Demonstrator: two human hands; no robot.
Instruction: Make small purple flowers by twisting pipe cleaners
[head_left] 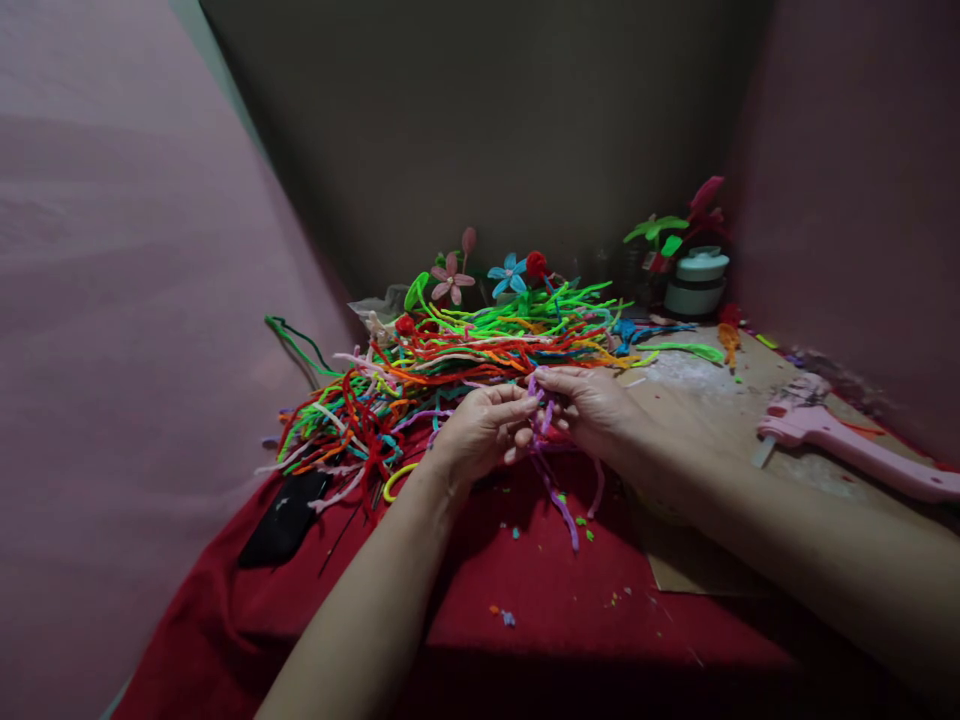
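Observation:
Between my two hands is a purple pipe cleaner (556, 492), bent at the top, with its tail hanging down over the red cloth. My left hand (491, 425) pinches it from the left with thumb and fingers. From the right, my right hand (589, 400) has its fingertips closed on the same purple piece. Just behind the hands spreads a large heap of pipe cleaners (480, 350) in green, red, orange, pink and other colours. Some fingers and the exact shape of the bend are partly hidden.
A pink glue gun (847, 440) lies on a cardboard sheet (697, 550) at right. A black pouch-like item (283, 520) rests at left. Behind stand pipe-cleaner flowers (452, 278) and a pale green jar (697, 282). Small fuzz scraps dot the red cloth (555, 620).

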